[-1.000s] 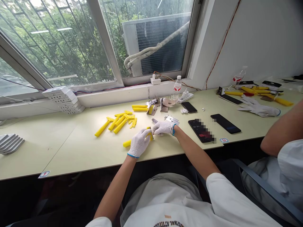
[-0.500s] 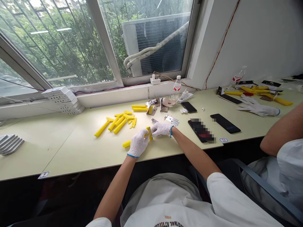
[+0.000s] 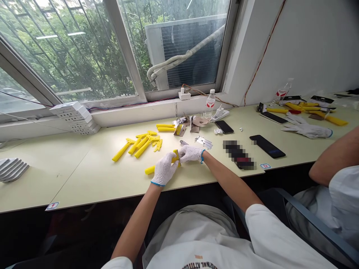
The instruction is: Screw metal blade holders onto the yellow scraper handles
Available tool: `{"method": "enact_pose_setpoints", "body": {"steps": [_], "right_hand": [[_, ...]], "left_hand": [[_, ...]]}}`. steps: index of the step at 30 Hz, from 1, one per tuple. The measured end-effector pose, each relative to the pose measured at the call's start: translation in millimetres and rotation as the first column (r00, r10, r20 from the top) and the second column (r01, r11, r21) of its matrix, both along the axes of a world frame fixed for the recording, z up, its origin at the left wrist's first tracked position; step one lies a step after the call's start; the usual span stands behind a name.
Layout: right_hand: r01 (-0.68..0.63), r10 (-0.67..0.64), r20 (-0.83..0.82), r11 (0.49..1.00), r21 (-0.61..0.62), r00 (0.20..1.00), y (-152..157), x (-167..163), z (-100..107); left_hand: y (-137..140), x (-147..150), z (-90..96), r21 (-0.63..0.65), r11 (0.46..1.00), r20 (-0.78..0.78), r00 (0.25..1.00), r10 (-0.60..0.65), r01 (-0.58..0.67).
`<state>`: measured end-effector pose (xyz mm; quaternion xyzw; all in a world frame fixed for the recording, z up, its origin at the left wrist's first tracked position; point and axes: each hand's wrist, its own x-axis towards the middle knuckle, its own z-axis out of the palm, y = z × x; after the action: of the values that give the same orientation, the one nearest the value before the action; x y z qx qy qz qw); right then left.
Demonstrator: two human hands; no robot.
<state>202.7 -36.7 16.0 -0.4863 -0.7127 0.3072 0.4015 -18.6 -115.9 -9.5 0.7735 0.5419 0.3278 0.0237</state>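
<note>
In the head view, the left hand [image 3: 163, 170], in a white knitted glove, holds a yellow scraper [image 3: 149, 170], its fingers closed around the part near the head; the handle's end sticks out to the left, near the table's [image 3: 84, 168] front edge. The right hand [image 3: 190, 153], gloved too, has its fingers drawn narrow against the scraper's head; whether they pinch anything there, I cannot tell. Behind the left hand lie a group of yellow handles [image 3: 143, 145] and, beside them, small yellow pieces [image 3: 157, 145]. Flat metal strips [image 3: 204, 142] lie just behind the right hand. Farther back, near the window, a plastic bottle [image 3: 210, 104] stands upright, with a phone [image 3: 224, 127] in front of it. To the right lie another phone [image 3: 267, 146] and a loose white glove [image 3: 307, 129], near a co-worker's bare arm [image 3: 336, 157]
</note>
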Motion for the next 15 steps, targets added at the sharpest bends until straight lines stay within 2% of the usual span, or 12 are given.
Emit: {"method": "enact_pose_setpoints", "body": {"steps": [9, 15], "right_hand": [[-0.196, 0.206, 0.105, 0.976, -0.095, 0.973, -2.2, -0.4, 15.2], [-0.393, 0.439, 0.233, 0.893, -0.219, 0.867, -14.9, 7.4, 34.9]], "left_hand": [[0.2, 0.3, 1.9, -0.05, 0.999, -0.018, 1.0, 0.017, -0.018], [0.1, -1.1, 2.9, -0.045, 0.999, -0.013, 1.0, 0.001, -0.001]]}}
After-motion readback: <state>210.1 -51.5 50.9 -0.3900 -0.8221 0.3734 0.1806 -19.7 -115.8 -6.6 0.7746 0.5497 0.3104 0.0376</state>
